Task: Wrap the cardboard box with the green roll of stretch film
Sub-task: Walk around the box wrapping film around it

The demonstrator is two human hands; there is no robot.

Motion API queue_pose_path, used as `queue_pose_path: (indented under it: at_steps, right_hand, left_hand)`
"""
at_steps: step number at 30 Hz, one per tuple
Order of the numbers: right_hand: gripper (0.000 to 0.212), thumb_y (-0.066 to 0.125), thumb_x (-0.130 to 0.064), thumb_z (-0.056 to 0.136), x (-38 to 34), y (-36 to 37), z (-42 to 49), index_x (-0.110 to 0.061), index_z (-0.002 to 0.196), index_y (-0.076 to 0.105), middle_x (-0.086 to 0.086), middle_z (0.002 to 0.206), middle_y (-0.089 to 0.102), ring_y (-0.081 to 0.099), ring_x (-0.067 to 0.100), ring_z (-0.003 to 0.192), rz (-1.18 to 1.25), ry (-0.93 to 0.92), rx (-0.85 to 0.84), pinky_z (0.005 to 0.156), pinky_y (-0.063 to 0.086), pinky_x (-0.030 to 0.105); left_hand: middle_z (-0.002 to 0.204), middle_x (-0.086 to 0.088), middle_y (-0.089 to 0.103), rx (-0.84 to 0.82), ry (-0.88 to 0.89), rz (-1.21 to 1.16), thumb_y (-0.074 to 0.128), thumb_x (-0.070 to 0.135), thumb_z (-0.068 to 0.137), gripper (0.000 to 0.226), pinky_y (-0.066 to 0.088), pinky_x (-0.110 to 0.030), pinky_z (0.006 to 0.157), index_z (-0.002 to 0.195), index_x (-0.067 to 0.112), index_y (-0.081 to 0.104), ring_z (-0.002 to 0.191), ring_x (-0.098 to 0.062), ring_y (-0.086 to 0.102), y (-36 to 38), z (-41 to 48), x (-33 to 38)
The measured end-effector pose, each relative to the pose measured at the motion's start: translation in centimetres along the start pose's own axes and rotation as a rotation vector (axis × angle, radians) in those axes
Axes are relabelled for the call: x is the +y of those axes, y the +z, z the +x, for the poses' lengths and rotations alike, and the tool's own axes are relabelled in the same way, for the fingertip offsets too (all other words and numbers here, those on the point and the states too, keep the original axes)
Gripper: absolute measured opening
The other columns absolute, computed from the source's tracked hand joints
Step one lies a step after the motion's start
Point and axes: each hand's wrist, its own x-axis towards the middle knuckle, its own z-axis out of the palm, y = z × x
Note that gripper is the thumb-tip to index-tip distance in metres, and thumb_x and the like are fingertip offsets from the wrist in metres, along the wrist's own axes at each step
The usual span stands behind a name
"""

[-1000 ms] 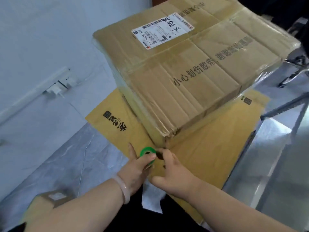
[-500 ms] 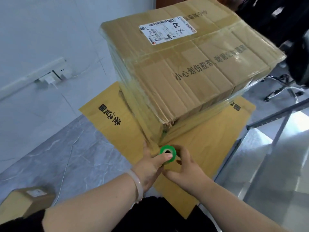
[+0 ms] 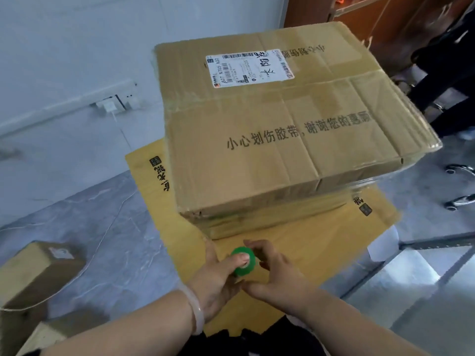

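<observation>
A large cardboard box (image 3: 277, 140) with a white shipping label and black printed characters stands on a flat yellow cardboard sheet (image 3: 308, 242). Clear film glints over its lower sides and near corner. Just in front of that corner, both hands hold the small green roll of stretch film (image 3: 244, 262). My left hand (image 3: 218, 281) has its thumb pushed into the roll's core. My right hand (image 3: 277, 273) cups the roll from the right, fingers curled around it.
Two smaller cardboard boxes (image 3: 38, 273) lie at the lower left on the grey marble floor. A wall socket with a white plug (image 3: 113, 105) and a trailing cable sits on the left wall. A metal frame (image 3: 437, 244) and chair casters (image 3: 460, 186) are at the right.
The view has swung to the right around the box's near corner. Both hands and the green roll have moved with it along the front side, staying low by the box's base.
</observation>
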Motion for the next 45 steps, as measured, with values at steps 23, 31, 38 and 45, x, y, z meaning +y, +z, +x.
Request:
queue_pose_path:
  at_steps: [23,31,38,45]
  right_hand:
    - [0.055,0.074,-0.037,0.074,-0.7,-6.4,2.7,-0.031,0.125,0.052,-0.013,0.118,0.054,0.050,0.002,0.113,-0.329,-0.226,-0.192,0.097,0.042,0.018]
    - [0.048,0.071,-0.047,0.066,-0.2,-6.3,2.8,-0.048,0.106,0.045,-0.021,0.116,0.057,0.054,-0.002,0.110,-0.390,-0.223,-0.104,0.093,0.046,0.023]
    - [0.074,0.066,-0.045,0.077,-0.8,-9.6,4.9,-0.045,0.142,0.030,-0.019,0.142,0.038,0.033,-0.003,0.133,-0.546,-0.336,-0.500,0.110,0.032,0.021]
    - [0.077,0.069,-0.036,0.078,-0.7,-13.7,5.1,-0.041,0.138,0.022,-0.007,0.141,0.035,0.038,0.006,0.124,-0.517,-0.235,-0.733,0.097,0.032,0.018]
  left_hand:
    - [0.143,-0.014,0.052,0.098,0.041,-0.285,0.058,0.002,0.094,0.101,0.043,-0.035,0.103,0.152,0.044,-0.014,0.120,-0.026,0.057,4.7,0.5,-0.7]
    - [0.124,-0.007,0.065,0.064,0.001,-0.217,0.062,0.011,0.093,0.102,0.040,-0.043,0.109,0.151,0.048,-0.013,0.122,-0.027,0.059,5.0,1.4,-1.5]
    - [0.121,-0.009,0.067,0.106,0.081,-0.359,0.081,0.026,0.055,0.132,0.049,-0.038,0.079,0.149,0.056,-0.007,0.110,-0.031,0.064,6.1,2.3,-2.5]
    - [0.138,-0.014,0.058,0.284,0.282,-0.643,0.080,0.021,0.053,0.130,0.042,-0.053,0.107,0.150,0.055,0.001,0.122,-0.034,0.059,12.8,3.2,-3.9]
